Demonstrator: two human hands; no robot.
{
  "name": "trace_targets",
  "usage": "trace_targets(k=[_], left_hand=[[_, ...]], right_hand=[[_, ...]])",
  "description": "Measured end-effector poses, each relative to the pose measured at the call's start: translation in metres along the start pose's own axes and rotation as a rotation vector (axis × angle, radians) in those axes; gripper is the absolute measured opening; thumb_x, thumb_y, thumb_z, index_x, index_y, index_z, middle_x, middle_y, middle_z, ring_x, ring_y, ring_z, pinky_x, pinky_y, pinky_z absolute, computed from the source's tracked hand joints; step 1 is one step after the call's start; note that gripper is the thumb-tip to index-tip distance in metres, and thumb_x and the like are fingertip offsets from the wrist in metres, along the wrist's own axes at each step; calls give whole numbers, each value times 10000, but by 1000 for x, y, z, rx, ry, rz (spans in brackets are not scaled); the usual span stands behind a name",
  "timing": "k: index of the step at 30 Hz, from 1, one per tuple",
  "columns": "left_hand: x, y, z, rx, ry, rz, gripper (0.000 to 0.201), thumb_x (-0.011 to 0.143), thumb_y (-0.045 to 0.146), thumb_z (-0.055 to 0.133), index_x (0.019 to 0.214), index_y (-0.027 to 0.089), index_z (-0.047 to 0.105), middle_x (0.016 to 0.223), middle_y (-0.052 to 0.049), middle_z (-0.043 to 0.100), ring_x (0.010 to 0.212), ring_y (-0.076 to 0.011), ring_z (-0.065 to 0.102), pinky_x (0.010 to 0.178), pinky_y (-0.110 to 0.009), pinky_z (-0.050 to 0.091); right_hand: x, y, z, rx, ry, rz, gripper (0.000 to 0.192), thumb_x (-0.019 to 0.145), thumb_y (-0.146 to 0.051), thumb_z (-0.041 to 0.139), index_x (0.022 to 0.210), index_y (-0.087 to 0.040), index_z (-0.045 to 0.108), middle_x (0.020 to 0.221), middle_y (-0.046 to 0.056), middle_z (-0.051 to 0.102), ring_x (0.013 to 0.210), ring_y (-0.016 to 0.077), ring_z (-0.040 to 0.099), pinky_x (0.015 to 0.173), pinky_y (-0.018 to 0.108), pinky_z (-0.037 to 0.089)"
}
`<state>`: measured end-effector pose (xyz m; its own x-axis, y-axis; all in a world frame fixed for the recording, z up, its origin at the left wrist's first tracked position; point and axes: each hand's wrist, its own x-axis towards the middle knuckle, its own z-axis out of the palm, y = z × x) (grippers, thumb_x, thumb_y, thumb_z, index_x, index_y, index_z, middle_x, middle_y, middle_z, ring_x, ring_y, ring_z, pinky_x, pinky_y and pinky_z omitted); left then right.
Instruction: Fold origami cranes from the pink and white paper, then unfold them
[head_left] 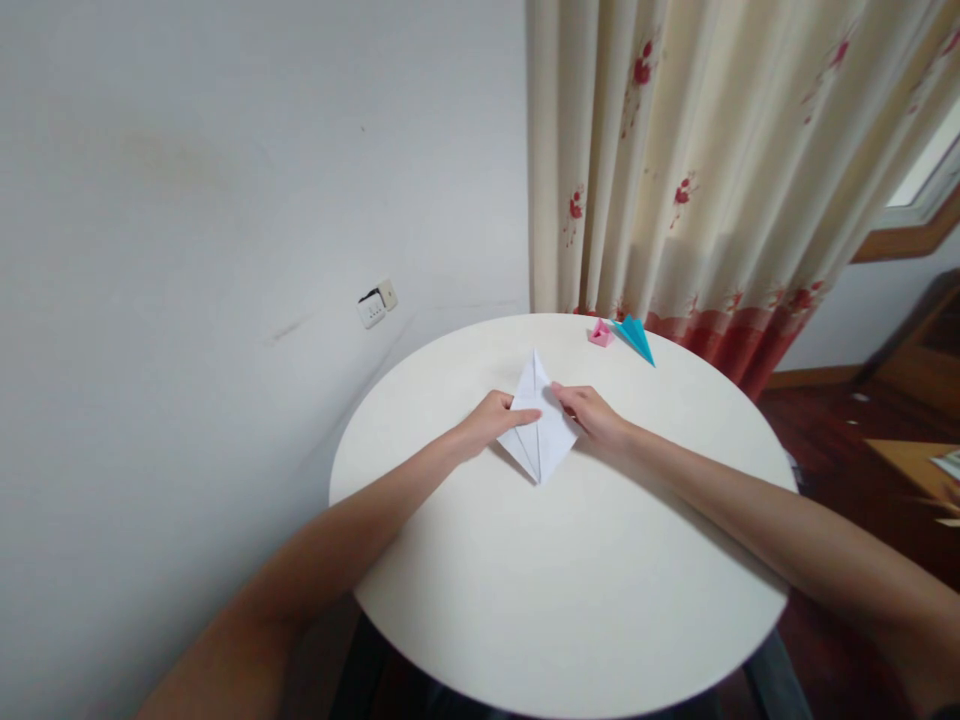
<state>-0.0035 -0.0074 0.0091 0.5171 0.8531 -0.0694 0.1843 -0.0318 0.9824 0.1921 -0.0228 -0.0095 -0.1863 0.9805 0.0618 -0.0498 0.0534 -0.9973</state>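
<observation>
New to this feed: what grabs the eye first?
Probably the diamond-shaped white paper at mid-table, with the left hand gripping its left side, thumb on top, and the right hand at its right edge. Next, the bright blue folded paper and the small pink one beside it, near the table's far edge. Behind them hangs a cream curtain with red flowers.

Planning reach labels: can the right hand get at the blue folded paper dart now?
Likely yes: nothing visible blocks the way from the right hand to the blue folded paper dart, though the hand would probably first release the white folded paper.
</observation>
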Motion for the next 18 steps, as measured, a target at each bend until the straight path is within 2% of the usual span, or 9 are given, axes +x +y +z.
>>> trace_targets(k=[3,7,13,18], left_hand=[[2,0,0,-41,36,-1,448,638,471,783,875,93,739,894,-131,734,756,-234,664,670,-299,478],[5,0,-1,-92,59,46,457,657,498,763,875,97,736,899,-126,731,775,-228,655,692,-301,472],[13,-2,-9,-111,243,122,389,660,463,762,836,117,732,856,-90,720,752,-179,618,706,-276,458],[16,-3,-10,-120,233,125,442,716,549,673,829,125,717,844,-87,709,740,-175,615,693,-280,464]], right_hand=[[1,3,3,-77,-34,-26,455,632,-561,715,682,-110,684,604,50,626,564,152,522,530,262,359],[3,2,-1,-158,77,-107,434,658,-545,668,627,-112,660,563,19,575,527,120,449,501,249,305],[4,2,-8,-191,179,-159,421,694,-536,639,601,-127,618,561,8,537,534,107,411,493,238,282],[6,6,-10,-195,215,-163,436,690,-559,629,630,-127,635,582,21,566,537,119,438,491,240,300]])
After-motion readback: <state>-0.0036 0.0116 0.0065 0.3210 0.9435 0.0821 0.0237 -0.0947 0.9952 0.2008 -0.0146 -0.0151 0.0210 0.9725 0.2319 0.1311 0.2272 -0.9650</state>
